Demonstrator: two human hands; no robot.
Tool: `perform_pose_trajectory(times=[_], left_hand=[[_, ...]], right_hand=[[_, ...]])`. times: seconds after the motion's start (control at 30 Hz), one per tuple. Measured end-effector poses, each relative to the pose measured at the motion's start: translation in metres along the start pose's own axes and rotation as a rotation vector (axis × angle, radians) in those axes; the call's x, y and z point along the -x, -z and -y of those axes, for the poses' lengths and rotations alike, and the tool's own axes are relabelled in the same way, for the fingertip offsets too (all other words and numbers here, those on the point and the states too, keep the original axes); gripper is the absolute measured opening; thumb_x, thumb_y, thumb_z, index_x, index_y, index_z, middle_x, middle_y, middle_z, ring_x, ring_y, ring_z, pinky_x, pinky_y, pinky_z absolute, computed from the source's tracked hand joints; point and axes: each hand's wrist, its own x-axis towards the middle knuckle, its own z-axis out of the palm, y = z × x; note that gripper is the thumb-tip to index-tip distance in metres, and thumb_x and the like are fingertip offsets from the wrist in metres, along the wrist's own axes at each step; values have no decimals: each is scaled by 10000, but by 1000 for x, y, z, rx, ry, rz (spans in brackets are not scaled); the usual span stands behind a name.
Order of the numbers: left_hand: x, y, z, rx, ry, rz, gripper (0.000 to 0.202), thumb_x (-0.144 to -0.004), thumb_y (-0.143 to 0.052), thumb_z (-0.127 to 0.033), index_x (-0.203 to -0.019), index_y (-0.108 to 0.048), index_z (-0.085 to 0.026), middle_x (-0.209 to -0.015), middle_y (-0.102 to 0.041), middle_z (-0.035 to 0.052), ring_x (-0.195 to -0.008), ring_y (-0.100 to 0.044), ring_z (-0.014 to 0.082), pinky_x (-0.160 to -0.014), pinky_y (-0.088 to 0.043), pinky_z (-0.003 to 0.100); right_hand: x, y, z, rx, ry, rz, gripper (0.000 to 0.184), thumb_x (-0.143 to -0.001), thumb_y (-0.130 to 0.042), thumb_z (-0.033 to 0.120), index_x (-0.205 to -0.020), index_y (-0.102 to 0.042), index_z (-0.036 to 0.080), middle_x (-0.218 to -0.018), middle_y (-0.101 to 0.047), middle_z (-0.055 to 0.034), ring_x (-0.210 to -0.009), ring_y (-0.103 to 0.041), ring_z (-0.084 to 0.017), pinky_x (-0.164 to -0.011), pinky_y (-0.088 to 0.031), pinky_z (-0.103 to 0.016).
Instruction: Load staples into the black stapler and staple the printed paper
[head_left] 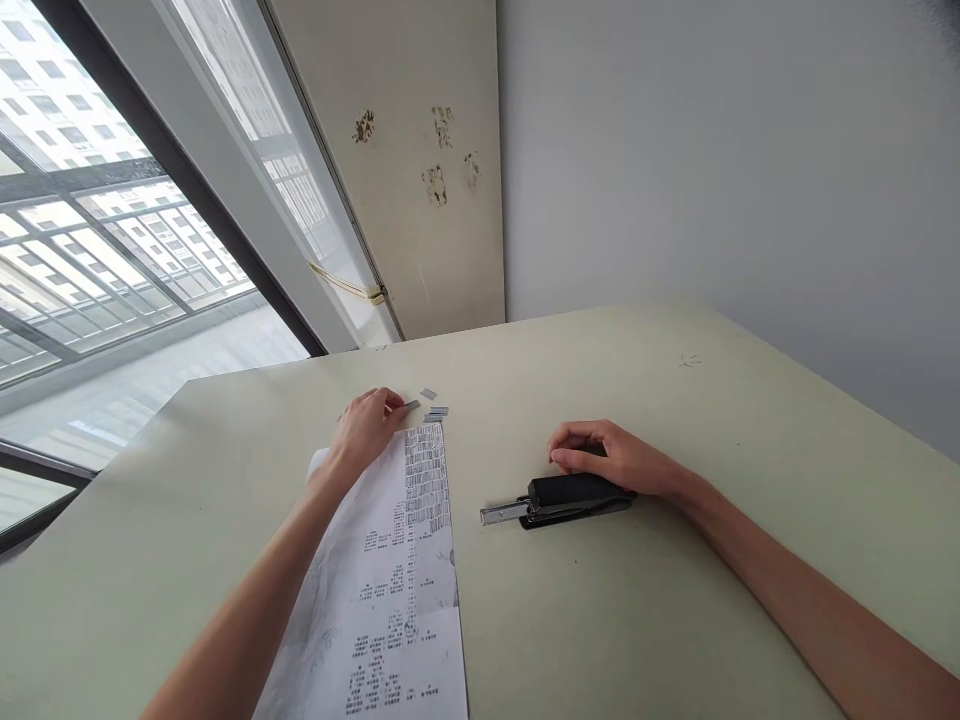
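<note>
My left hand (pixel 369 428) reaches over the top end of a printed paper sheet (pixel 420 610). Its thumb and index finger pinch a small grey strip of staples (pixel 412 405). Several similar staple strips (pixel 435 413) lie loose just right of the fingertips. A black stapler (pixel 574 495) sits on the table right of the sheet, its metal staple tray (pixel 504 513) sticking out to the left. My right hand (pixel 604 455) is closed at the stapler's far side and rear, with curled fingers; where they grip it is partly hidden.
The pale table (pixel 750 560) carries all of this. Its far edge runs along a grey wall (pixel 720 150) and a cream panel (pixel 420 250) with brown worn patches. To the left is a large window (pixel 112 200). A yellowish cord (pixel 345 283) hangs near the panel.
</note>
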Motion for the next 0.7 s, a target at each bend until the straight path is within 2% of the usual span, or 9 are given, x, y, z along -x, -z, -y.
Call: perform_pose_trajectory(times=[0.17,0.27,0.4,0.53,0.63,0.7], left_hand=[[14,1,-1,60,2,-68,352,-1006,-497,-512,-1031,-679,-212,-1093,-768,109,-1006,-711,303,-894,-540,436],[19,1,-4,100,8,-108,428,-1012,-467,-571,-1062,-663,-193,-1160,-747,139,-1022,-710,307,-900,-541,440],[26,9,-12,175,18,-95,441,-1003,-480,-590,-1059,-657,-189,-1154,-755,136,-1008,-727,285,-905,-544,418],[52,27,-23,266,52,40,435,-994,-507,-612,-1049,-679,-217,-909,-788,58,-892,-764,251,-816,-556,368],[81,37,-29,309,106,241,454,-972,-514,-652,-1021,-688,-236,-834,-771,31,-866,-764,252,-750,-538,347],[98,38,-31,268,97,300,427,-973,-499,-627,-1016,-683,-245,-819,-762,20,-829,-754,248,-725,-523,344]], right_hand=[[0,0,-1,8,-8,6,354,-990,-616,572,-935,-684,229,-844,-659,5,-783,-564,-171,-723,-420,-305],[0,1,-1,9,-7,7,357,-988,-624,574,-935,-687,227,-836,-652,8,-777,-557,-168,-722,-412,-306],[0,1,-2,6,-21,-5,378,-983,-622,595,-946,-688,225,-841,-655,2,-777,-557,-174,-720,-409,-314],[1,0,-2,6,-27,-4,376,-983,-620,596,-948,-687,228,-845,-656,3,-781,-559,-176,-717,-403,-316],[1,0,-2,10,-32,-9,374,-983,-623,595,-944,-688,228,-854,-659,0,-793,-565,-179,-724,-402,-317],[0,1,-3,10,-40,-13,374,-982,-625,596,-943,-689,230,-853,-660,0,-796,-568,-180,-727,-401,-318]])
